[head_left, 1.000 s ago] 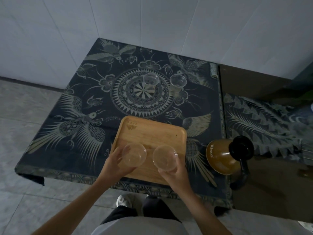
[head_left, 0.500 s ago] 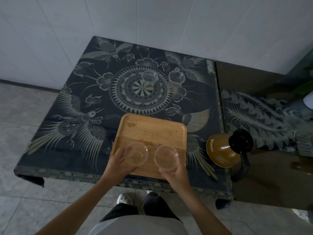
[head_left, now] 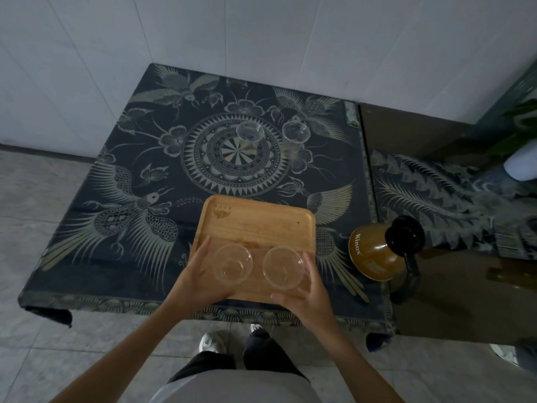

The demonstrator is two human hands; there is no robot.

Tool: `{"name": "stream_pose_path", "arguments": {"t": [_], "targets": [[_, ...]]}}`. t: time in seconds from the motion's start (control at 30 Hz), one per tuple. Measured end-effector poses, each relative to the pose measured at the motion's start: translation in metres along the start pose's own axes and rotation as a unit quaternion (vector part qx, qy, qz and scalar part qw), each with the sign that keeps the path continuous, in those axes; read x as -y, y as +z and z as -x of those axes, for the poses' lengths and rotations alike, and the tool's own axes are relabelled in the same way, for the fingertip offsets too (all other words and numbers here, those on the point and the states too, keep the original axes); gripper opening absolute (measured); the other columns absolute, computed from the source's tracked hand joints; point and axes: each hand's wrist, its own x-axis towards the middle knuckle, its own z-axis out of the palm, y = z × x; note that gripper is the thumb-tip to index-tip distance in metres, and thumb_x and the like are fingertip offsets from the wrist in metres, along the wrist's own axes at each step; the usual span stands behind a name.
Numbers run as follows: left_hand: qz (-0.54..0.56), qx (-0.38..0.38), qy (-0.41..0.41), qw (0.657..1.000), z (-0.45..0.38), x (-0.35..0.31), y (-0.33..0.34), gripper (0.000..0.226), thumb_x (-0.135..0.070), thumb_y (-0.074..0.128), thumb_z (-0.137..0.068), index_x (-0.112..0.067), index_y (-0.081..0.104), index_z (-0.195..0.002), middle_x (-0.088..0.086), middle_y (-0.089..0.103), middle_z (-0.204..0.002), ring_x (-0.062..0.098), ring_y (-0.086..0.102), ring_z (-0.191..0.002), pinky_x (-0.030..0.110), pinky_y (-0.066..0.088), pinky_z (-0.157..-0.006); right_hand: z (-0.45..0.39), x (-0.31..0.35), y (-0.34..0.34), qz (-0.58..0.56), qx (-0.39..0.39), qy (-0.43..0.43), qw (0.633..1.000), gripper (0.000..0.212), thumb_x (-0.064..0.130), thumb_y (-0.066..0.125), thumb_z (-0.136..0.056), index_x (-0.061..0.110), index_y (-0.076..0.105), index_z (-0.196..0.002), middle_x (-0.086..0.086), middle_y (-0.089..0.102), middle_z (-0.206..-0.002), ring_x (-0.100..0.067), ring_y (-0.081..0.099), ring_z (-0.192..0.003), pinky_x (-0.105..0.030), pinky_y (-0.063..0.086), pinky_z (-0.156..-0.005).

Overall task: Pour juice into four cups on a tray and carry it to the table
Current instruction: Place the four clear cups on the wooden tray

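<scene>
A wooden tray (head_left: 261,225) lies near the front edge of a table draped in a dark patterned cloth (head_left: 130,184). My left hand (head_left: 197,277) grips a clear plastic cup (head_left: 232,264) over the tray's near left part. My right hand (head_left: 308,298) grips a second clear cup (head_left: 282,267) over the near right part. I cannot tell whether either cup touches the tray. Two more clear cups, one (head_left: 249,133) and another (head_left: 295,135), stand upright on the cloth beyond the tray. A round glass jug of amber juice (head_left: 374,253) with a black lid sits right of the tray.
A darker side table (head_left: 465,292) with a patterned runner adjoins on the right, with a plant and a white object (head_left: 521,164) at its far end. White tiled wall lies behind, grey floor tiles in front. My shoes (head_left: 210,341) show below the table edge.
Both hands with their cups have shifted slightly forward over the tray's near part. The view has tilted a little; the far cups and the jug have not moved.
</scene>
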Motion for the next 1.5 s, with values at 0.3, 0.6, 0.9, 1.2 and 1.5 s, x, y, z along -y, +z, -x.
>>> {"name": "stream_pose_path", "arguments": {"t": [0.3, 0.6, 0.9, 1.2, 1.5], "targets": [[-0.010, -0.006, 0.095, 0.995, -0.014, -0.047, -0.034, 0.138, -0.070, 0.091, -0.059, -0.044, 0.007, -0.166, -0.029, 0.003, -0.174, 0.002, 0.007, -0.163, 0.046, 0.025, -0.129, -0.001, 0.042, -0.016, -0.003, -0.018, -0.074, 0.997, 0.115, 0.054, 0.093, -0.063, 0.057, 0.022, -0.152, 0.034, 0.027, -0.158, -0.001, 0.030, -0.148, -0.042, 0.038, -0.117], [0.008, -0.024, 0.063, 0.998, -0.082, -0.090, -0.064, 0.139, -0.083, 0.083, -0.055, -0.044, 0.010, -0.167, -0.024, 0.000, -0.176, -0.002, 0.010, -0.157, 0.040, 0.022, -0.125, -0.065, 0.095, -0.044, 0.006, -0.056, -0.096, 0.994, 0.114, 0.067, 0.083, -0.063, 0.052, 0.018, -0.156, 0.022, 0.021, -0.165, 0.008, 0.026, -0.142, -0.029, 0.031, -0.112], [-0.027, -0.009, 0.016, 0.999, -0.177, -0.120, -0.070, 0.157, -0.086, 0.085, -0.045, -0.042, -0.003, -0.167, -0.012, -0.010, -0.177, 0.009, -0.006, -0.162, 0.048, 0.008, -0.133, -0.177, 0.117, -0.061, 0.012, -0.049, -0.053, 0.997, 0.115, 0.073, 0.082, -0.060, 0.053, 0.019, -0.155, 0.017, 0.018, -0.167, -0.003, 0.020, -0.149, -0.044, 0.030, -0.120], [-0.063, 0.007, -0.086, 0.994, -0.273, -0.109, -0.056, 0.159, -0.071, 0.089, -0.054, -0.034, -0.018, -0.166, -0.010, -0.020, -0.176, 0.019, -0.026, -0.160, 0.060, 0.000, -0.130, -0.283, 0.109, -0.066, 0.027, -0.053, 0.017, 0.998, 0.116, 0.070, 0.083, -0.064, 0.054, 0.014, -0.155, 0.013, 0.019, -0.167, -0.014, 0.022, -0.153, -0.052, 0.035, -0.118], [-0.015, -0.062, -0.122, 0.991, -0.348, -0.085, -0.037, 0.147, -0.052, 0.094, -0.064, -0.030, -0.007, -0.169, -0.003, 0.002, -0.179, 0.023, 0.008, -0.164, 0.052, 0.018, -0.132, -0.368, 0.097, -0.056, 0.042, -0.030, 0.027, 0.998, 0.124, 0.069, 0.085, -0.059, 0.044, 0.015, -0.158, 0.008, 0.022, -0.166, -0.014, 0.025, -0.151, -0.052, 0.035, -0.117]]}}
